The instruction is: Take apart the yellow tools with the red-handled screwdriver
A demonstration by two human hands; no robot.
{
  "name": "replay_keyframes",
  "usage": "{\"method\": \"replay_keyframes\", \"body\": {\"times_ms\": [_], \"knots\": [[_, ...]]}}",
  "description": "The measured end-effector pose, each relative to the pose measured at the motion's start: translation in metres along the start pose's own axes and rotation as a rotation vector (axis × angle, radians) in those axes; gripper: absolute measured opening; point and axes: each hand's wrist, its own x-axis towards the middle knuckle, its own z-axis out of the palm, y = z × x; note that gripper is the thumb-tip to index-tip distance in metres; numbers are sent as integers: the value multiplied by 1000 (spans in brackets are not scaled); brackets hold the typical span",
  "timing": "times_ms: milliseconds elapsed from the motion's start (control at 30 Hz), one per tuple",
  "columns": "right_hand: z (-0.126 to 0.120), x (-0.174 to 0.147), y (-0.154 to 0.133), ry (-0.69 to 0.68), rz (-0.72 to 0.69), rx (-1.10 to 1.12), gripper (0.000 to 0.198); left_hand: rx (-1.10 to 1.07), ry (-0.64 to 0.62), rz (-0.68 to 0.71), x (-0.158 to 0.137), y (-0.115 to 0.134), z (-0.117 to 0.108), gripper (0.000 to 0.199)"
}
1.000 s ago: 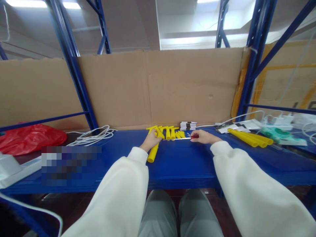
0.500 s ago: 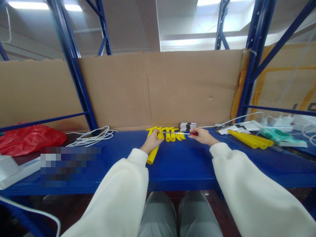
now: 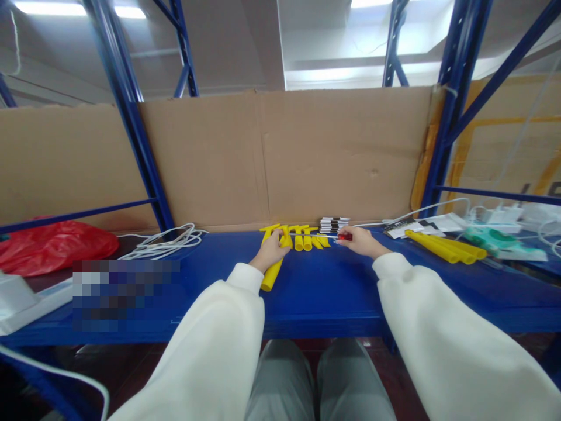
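Observation:
My left hand [image 3: 269, 251] is closed around a yellow plastic tube-shaped piece [image 3: 272, 277], whose round open end points towards me. Its upper part is partly covered by the fingers. A screwdriver [image 3: 345, 237] with a red handle is gripped in my right hand [image 3: 362, 242]. Its thin shaft runs left, level, to the yellow part at my left fingertips; whether the tip touches a screw is too small to tell. Between the hands lie several more yellow T-shaped pieces [image 3: 298, 242] and small flat yellow parts [image 3: 322, 241].
Behind my right hand sits a stack of white and black small boxes [image 3: 333, 225]. Yellow tubes [image 3: 445, 248] lie right, near a green-and-white packet [image 3: 499, 241]. Left are coiled white cables [image 3: 182, 241] and a red bag [image 3: 56, 245]. Cardboard [image 3: 307, 158] closes the back of the blue shelf [image 3: 324, 292].
Both hands stay almost where they were, with the same tube and screwdriver held. The whole view has shifted very slightly.

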Motion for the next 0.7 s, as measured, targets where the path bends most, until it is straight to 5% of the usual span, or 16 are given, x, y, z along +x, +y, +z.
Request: {"method": "replay_keyframes", "body": {"times_ms": [400, 700], "knots": [[-4, -1, -8, 83, -53, -20, 9, 6, 10, 18, 1, -3, 2, 36], [-9, -4, -11, 96, -244, -83, 7, -4, -4, 14, 1, -3, 1, 36]]}}
